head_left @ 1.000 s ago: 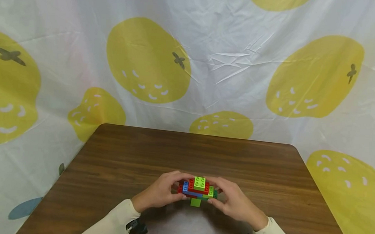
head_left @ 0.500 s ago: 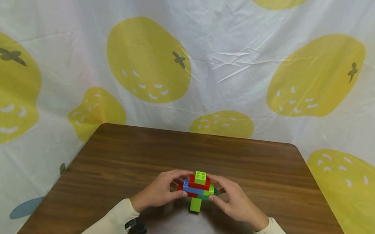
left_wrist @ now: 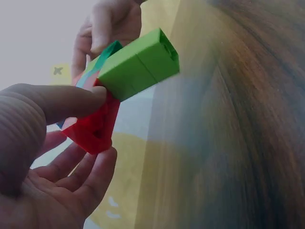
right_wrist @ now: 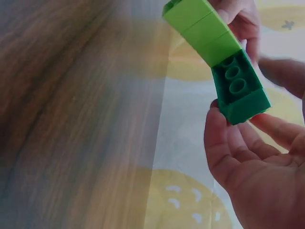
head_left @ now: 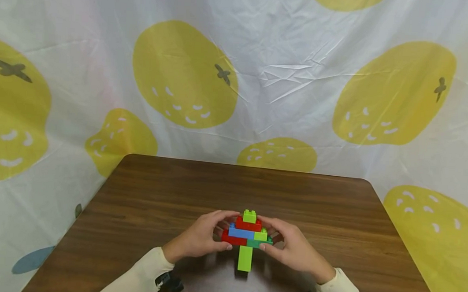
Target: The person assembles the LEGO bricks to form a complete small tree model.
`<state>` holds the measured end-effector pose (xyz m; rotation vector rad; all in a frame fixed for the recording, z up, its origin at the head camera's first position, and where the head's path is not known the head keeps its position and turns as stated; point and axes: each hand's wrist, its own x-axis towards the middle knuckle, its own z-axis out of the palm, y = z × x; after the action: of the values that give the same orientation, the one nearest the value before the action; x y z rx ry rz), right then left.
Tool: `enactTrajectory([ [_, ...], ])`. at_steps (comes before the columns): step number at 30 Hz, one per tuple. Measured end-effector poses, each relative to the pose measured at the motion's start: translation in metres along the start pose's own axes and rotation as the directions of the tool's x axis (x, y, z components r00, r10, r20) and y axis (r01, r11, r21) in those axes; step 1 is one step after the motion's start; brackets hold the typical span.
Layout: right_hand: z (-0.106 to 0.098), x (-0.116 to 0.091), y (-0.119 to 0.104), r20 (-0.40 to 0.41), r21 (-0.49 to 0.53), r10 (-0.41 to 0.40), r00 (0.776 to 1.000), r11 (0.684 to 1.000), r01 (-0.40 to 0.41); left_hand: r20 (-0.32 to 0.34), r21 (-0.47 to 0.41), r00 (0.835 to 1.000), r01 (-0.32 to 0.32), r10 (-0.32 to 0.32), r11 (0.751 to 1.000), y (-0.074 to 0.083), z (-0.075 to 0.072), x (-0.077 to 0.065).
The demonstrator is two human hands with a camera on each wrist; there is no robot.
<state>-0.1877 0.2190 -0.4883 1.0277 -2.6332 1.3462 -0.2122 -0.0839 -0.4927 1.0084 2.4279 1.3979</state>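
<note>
Both of my hands grip a tree-shaped build of toy building bricks (head_left: 241, 233), one at each side. A small lime brick (head_left: 249, 216) tops it, above a red brick (head_left: 248, 226). Below come a blue and lime row, then a red brick (left_wrist: 107, 126) beside a dark green brick (right_wrist: 243, 98). A lime trunk (head_left: 245, 259) points down, its lower end seemingly off the table. The left hand (head_left: 201, 236) pinches the red end between thumb and fingers. At the dark green end, the right hand (head_left: 292, 248) does likewise; fingertips behind the build are partly hidden.
The build is over the near half of a brown wooden table (head_left: 176, 187). A white curtain (head_left: 285, 78) printed with yellow fruit hangs behind the table and along its sides. Dark wrist devices (head_left: 169, 281) sit at the cream sleeves.
The build has tipped in my hands from showing its studded top to showing its front. More of the lime trunk has come into view below. Both hands keep their grip and have barely moved.
</note>
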Motion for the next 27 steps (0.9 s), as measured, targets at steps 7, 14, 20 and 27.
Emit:
enactTrajectory([
  [7,-0.002,0.004,-0.001,0.044,-0.03,0.03,0.999,0.999,-0.029,0.002,-0.007,0.999,0.037,-0.037,0.999,-0.004,0.0,0.003],
  [14,-0.01,0.012,0.009,0.048,-0.022,0.047,0.998,0.999,-0.046,0.012,-0.044,0.999,0.053,-0.053,0.998,-0.008,-0.001,0.012],
  [20,-0.019,0.02,0.016,0.042,-0.023,0.08,0.996,0.997,-0.079,-0.002,-0.087,0.999,0.052,-0.053,0.995,-0.015,-0.003,0.021],
  [27,-0.026,0.031,0.027,0.05,-0.019,0.131,0.99,0.991,-0.13,-0.023,-0.095,0.996,0.083,-0.085,0.992,-0.025,-0.006,0.034],
])
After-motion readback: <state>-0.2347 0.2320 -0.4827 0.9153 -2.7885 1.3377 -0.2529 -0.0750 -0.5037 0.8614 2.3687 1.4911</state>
